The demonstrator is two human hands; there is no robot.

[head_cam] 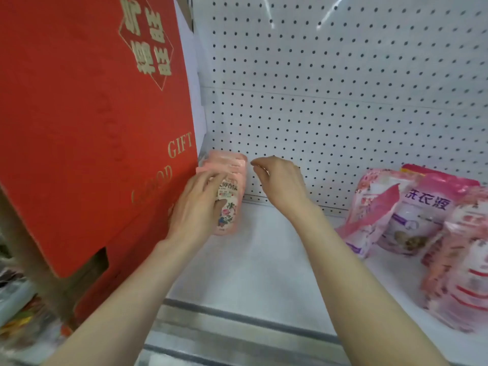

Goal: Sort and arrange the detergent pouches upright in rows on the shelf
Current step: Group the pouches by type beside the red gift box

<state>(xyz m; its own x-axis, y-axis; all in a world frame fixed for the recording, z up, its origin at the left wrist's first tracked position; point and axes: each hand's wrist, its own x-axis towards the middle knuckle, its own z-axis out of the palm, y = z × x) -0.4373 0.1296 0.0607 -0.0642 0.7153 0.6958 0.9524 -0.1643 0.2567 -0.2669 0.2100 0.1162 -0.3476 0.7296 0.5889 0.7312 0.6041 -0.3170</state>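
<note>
Under my left hand [198, 204] the pink pouches [229, 170] stand upright, backed against the pegboard panel [343, 101]. The red gift box [92, 114] is hard by on the hand's outer side. Fingers are straight and spread across the front pouch, pressing flat; my judgement is that this stops the soft stack slumping forward. My right hand [277, 180] hovers just right of the pouch tops, wrist bent down, fingers loosely curled, gripping nothing. Contact with the top edge is unclear. Both forearms reach in over the shelf [250, 260]. Well right of that hand, the heaped pouches [412, 215] lie slumped, unsorted.
</note>
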